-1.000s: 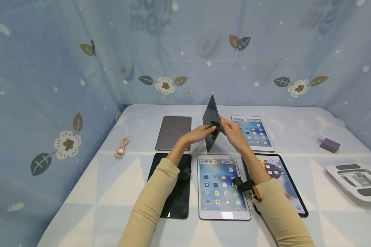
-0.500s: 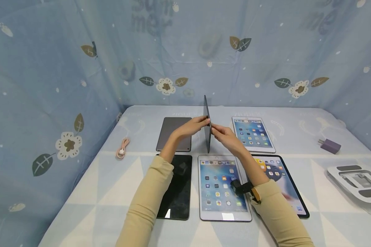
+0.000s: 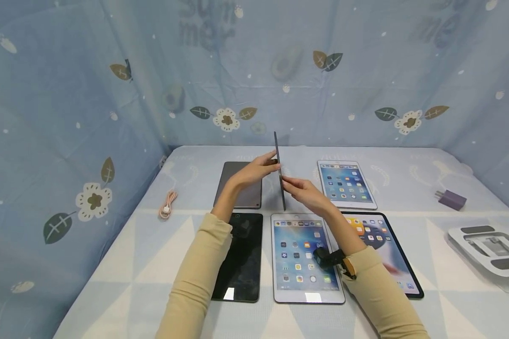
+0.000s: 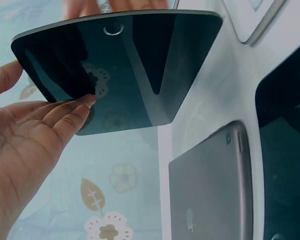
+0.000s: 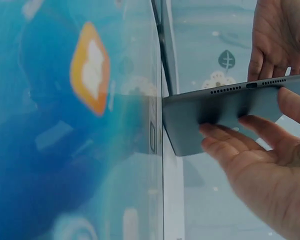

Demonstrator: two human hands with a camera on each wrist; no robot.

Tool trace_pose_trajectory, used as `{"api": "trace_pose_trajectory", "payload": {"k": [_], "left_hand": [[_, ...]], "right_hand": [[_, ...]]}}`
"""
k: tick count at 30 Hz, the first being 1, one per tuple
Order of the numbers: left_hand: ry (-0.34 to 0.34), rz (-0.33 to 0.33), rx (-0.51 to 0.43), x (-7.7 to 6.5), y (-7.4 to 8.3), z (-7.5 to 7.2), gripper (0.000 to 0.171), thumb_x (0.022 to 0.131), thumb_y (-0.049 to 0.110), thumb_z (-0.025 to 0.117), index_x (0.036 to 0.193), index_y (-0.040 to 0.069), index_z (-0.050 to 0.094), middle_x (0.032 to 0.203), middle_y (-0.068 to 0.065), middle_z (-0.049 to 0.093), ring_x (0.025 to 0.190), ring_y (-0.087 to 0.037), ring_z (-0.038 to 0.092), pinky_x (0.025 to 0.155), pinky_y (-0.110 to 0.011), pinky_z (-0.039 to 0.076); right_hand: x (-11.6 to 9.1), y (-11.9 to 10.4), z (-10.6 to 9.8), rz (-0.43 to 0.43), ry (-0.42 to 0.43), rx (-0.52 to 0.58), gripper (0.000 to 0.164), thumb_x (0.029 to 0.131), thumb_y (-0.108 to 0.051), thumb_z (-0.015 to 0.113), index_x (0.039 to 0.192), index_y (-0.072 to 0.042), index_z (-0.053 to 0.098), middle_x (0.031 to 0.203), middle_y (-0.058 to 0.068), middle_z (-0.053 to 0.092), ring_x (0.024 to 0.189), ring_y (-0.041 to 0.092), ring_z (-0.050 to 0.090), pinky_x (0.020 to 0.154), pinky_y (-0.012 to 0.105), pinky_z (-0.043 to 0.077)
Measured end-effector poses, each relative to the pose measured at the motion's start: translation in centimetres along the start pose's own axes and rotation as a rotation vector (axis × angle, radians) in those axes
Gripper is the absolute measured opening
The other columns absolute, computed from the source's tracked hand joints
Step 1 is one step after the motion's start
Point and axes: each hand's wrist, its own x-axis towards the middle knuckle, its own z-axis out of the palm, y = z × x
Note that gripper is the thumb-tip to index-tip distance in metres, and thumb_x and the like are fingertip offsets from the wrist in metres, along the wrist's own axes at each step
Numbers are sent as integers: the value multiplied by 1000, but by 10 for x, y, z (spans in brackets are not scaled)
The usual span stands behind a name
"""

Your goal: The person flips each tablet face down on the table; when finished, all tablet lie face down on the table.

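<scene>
A dark grey tablet (image 3: pixel 277 149) stands on edge between both hands, seen nearly edge-on in the head view. Its black screen (image 4: pixel 135 70), with a round home button, faces my left hand (image 3: pixel 253 172); the fingers lie on the glass and the thumb is at its edge. From the other side my right hand (image 3: pixel 307 194) holds it, fingertips spread over the grey back (image 5: pixel 190 125) and thumb at the edge with the charging port. Whether its bottom touches the table I cannot tell. Face down beside my left hand lies another grey tablet (image 3: pixel 242 195).
In the front row lie a black-screened tablet (image 3: pixel 242 263), a lit white tablet (image 3: pixel 307 295) and a larger lit tablet (image 3: pixel 396 256) under my right arm. A smaller white tablet (image 3: pixel 348 183) lies behind. Also there: pink cable (image 3: pixel 167 205), purple charger (image 3: pixel 452 199), white stand (image 3: pixel 491 249).
The held tablet has turned from an angled view of its screen to nearly edge-on, moving slightly left. Both hands have shifted left with it; the other things lie where they were.
</scene>
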Motion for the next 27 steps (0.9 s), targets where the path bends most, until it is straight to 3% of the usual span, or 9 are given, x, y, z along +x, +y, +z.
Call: {"api": "trace_pose_trajectory", "payload": {"k": [4, 9, 12, 18, 22, 27], "left_hand": [[-7, 30, 25, -3, 1, -7, 67, 102, 20, 46, 155, 6, 7, 157, -20, 23, 146, -30, 24, 118, -45, 24], [-59, 101, 79, -6, -2, -18, 62, 102, 12, 46, 153, -2, 14, 153, -23, 31, 143, -32, 31, 115, -44, 30], [-92, 121, 65, -9, -4, -24, 62, 99, 7, 50, 151, -5, 17, 151, -26, 34, 141, -36, 33, 114, -45, 33], [-120, 67, 51, -16, -6, -34, 78, 93, 4, 60, 151, -7, 10, 155, -26, 24, 144, -36, 28, 114, -44, 32], [-135, 46, 53, -20, -9, -39, 82, 89, 1, 64, 151, -7, 11, 155, -25, 26, 143, -35, 30, 112, -44, 35], [-167, 46, 65, -22, -14, -43, 81, 88, -2, 64, 150, -9, 13, 154, -26, 26, 143, -35, 29, 112, -44, 35]], "right_hand": [[2, 2, 2, 29, -34, -25, 57, 105, -25, 38, 151, 3, 19, 158, 22, 18, 146, 39, 17, 117, 54, 16], [4, 5, 4, 62, -57, -78, 59, 105, -27, 40, 151, 2, 20, 158, 21, 19, 146, 37, 19, 117, 54, 17], [5, 6, 6, 84, -60, -102, 60, 104, -29, 43, 151, 1, 21, 158, 20, 22, 146, 35, 19, 118, 52, 18], [5, 9, 7, 111, -66, -131, 63, 103, -30, 45, 151, 2, 21, 157, 22, 22, 147, 37, 18, 117, 53, 19], [5, 9, 10, 126, -77, -175, 65, 103, -31, 45, 151, 5, 19, 157, 24, 19, 146, 39, 17, 117, 54, 19], [4, 6, 12, 166, -38, -321, 69, 101, -36, 47, 150, 4, 22, 156, 26, 21, 145, 42, 20, 115, 55, 24]]}}
